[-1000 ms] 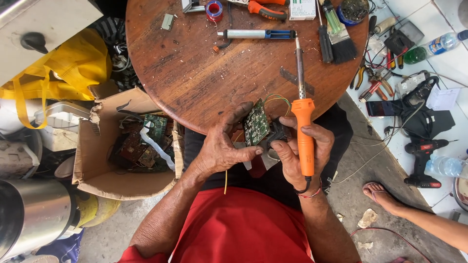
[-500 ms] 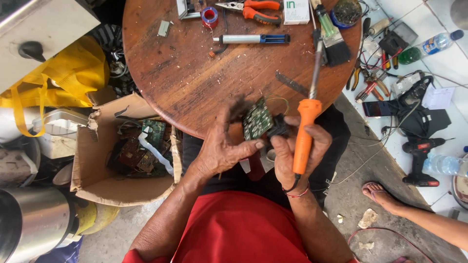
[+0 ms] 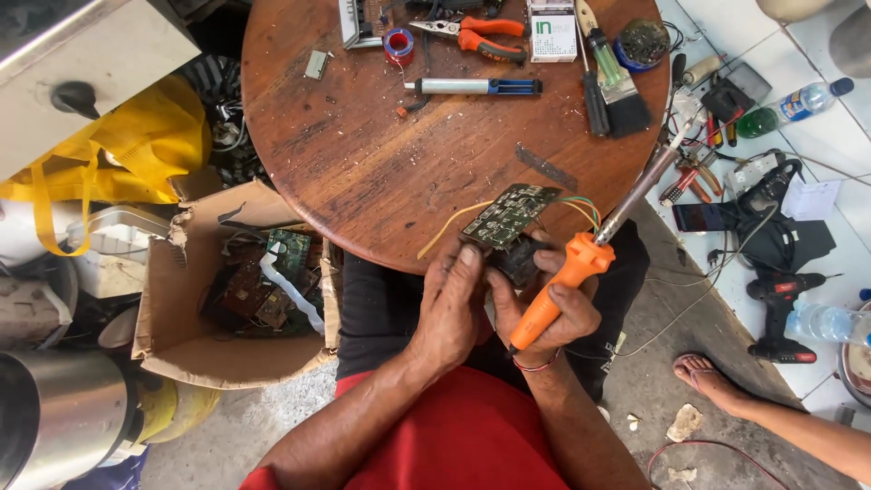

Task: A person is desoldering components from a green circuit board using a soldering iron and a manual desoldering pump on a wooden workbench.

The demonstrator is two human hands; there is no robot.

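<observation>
Here, two hands work at the near edge of a round wooden table (image 3: 363, 172), over the person's lap. The left hand (image 3: 451, 313) has its fingers curled around one green circuit board (image 3: 508, 214), thumb tip pressed on the board's near end; the right hand (image 3: 544, 304) is closed around the orange handle of one soldering iron (image 3: 594, 249), and its fingertips also touch a dark part under the board. The board lies tilted, its long axis running from lower left to upper right, with one yellow wire trailing off to the left and a few coloured wires leaving its right end. The iron's long axis runs the same diagonal, handle low by the palm, metal shaft and tip pointing up and to the right, past the table's rim. Farther back on the table lie one desoldering pump (image 3: 472, 86), one pair of orange-handled pliers (image 3: 472, 34), one roll of tape (image 3: 397, 44) and one paintbrush (image 3: 615, 82). One cardboard box (image 3: 172, 299) of scrap boards stands on the floor to the left, and another person's bare foot (image 3: 708, 379) shows at lower right.
</observation>
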